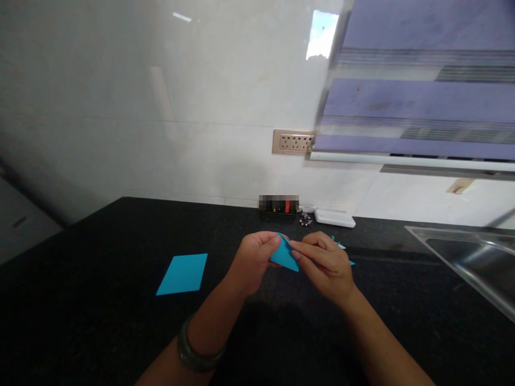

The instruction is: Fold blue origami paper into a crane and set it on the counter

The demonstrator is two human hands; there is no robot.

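Observation:
Between my two hands, above the dark countertop, is a folded piece of blue paper [285,256]. My left hand [254,258] grips its left side, thumb on top and fingers underneath. The fingertips of my right hand [326,262] pinch its right edge. A flat sheet of blue paper [183,274] lies on the counter to the left, apart from my hands. Partly hidden behind my right hand are more small blue paper pieces [341,245], whose shape I cannot make out.
A dark box [279,205], a small beaded item [305,219] and a white device [335,217] stand along the wall. A metal sink [438,241] is set into the black counter [100,321] at right. Above are wall sockets [295,142] and a purple striped blind [402,102].

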